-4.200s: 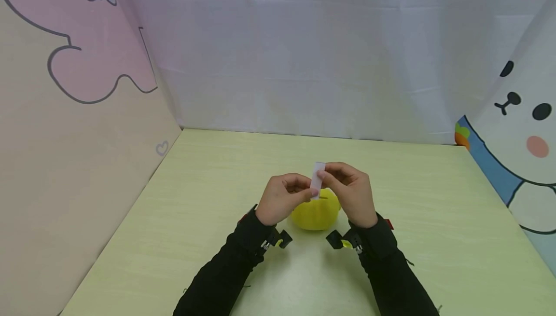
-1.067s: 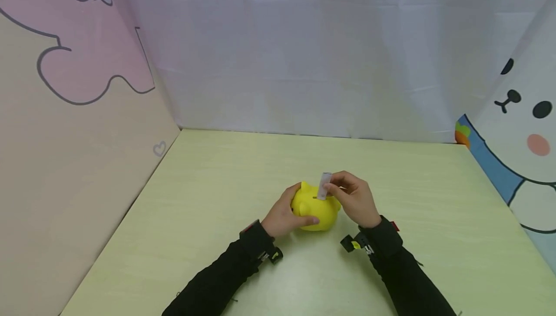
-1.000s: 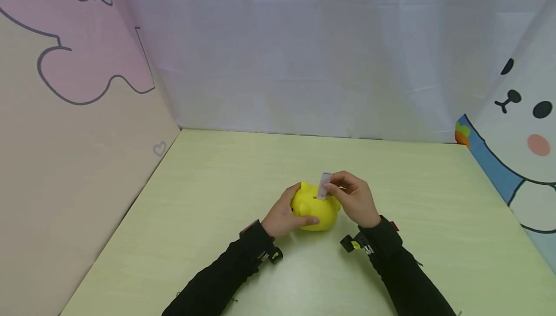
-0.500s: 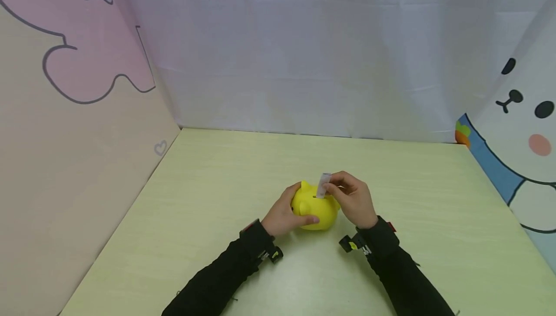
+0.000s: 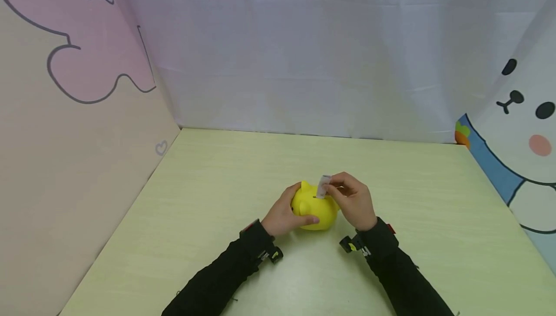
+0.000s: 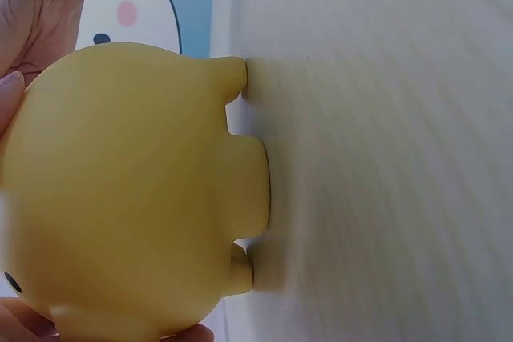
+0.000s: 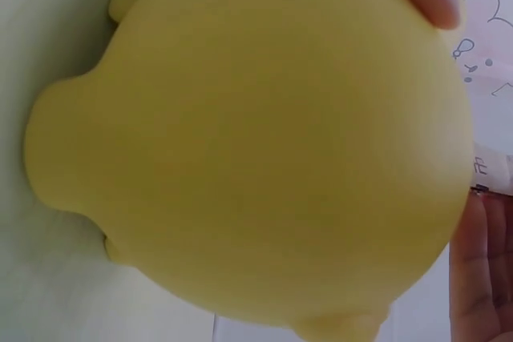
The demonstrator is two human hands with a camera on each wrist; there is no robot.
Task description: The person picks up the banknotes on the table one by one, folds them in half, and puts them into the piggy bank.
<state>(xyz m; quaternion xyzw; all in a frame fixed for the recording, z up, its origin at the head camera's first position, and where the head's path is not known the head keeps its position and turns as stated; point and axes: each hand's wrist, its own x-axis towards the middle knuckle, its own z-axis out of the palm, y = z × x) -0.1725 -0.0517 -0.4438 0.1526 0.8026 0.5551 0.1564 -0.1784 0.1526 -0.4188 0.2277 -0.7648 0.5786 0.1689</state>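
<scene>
A yellow piggy bank [image 5: 326, 214] stands on its feet on the table, its head turned to the left. My left hand [image 5: 283, 215] grips the head end, thumb along the near side and fingers round the far side. Between thumb and fingers of my right hand [image 5: 353, 201] is pinched a narrow white paper slip [image 5: 323, 186]. It stands upright, its lower end right at the dark slot [image 5: 315, 197] on the bank's back. In the right wrist view, dark marks show on the paper slip [image 7: 493, 171]. The left wrist view shows the piggy bank's [image 6: 128, 174] feet against the table.
The pale green tabletop [image 5: 226, 171] spreads round the bank. Behind it hangs a white cloth backdrop [image 5: 304, 65]. A beige and pink printed panel [image 5: 100, 161] borders the left side, and a cartoon-printed panel [image 5: 517, 161] the right.
Earlier both hands held the slip above the bank. My left hand has since moved onto the bank's head. Over the last second the slip has sunk slightly toward the slot.
</scene>
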